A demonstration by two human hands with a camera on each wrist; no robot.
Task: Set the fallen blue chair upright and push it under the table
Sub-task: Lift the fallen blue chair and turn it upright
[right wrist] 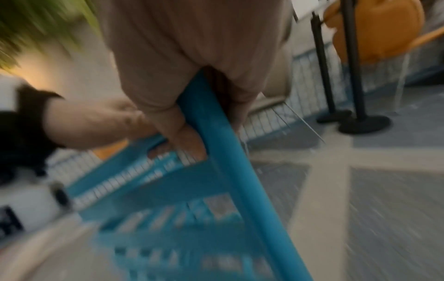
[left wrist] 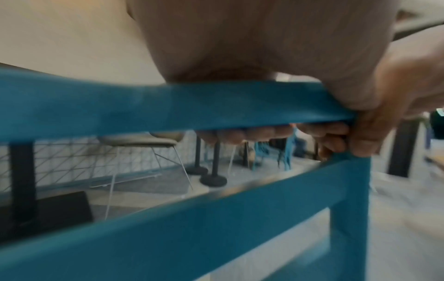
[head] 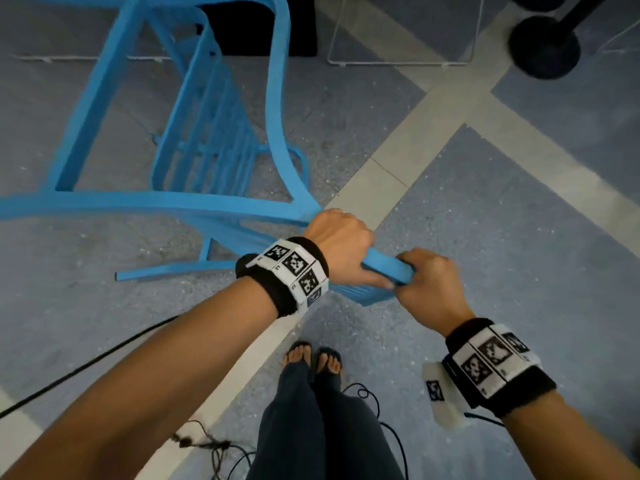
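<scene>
Both our hands are clamped on the blue chair (head: pixel 221 143): our left hand (head: pixel 341 245) wraps its fingers around the top rail of the backrest, and our right hand (head: pixel 427 284) grips the same rail just beside it, at the corner, thumbs almost touching. From the left wrist view we see fingertips (left wrist: pixel 240 136) curled under the rail, so the hold looks firm. Ahead of our hands the chair tilts away, its seat and legs reaching forward over the grey floor (head: pixel 485 209); whether any leg touches the floor we cannot tell.

We judge the righting step is in hand and not finished. Next we need to pull the rail up and toward us until all legs stand flat. Beyond our hands a black base (head: pixel 263 29) sits near the chair's far end; it may be the table's foot, the likely direction for the push.
</scene>
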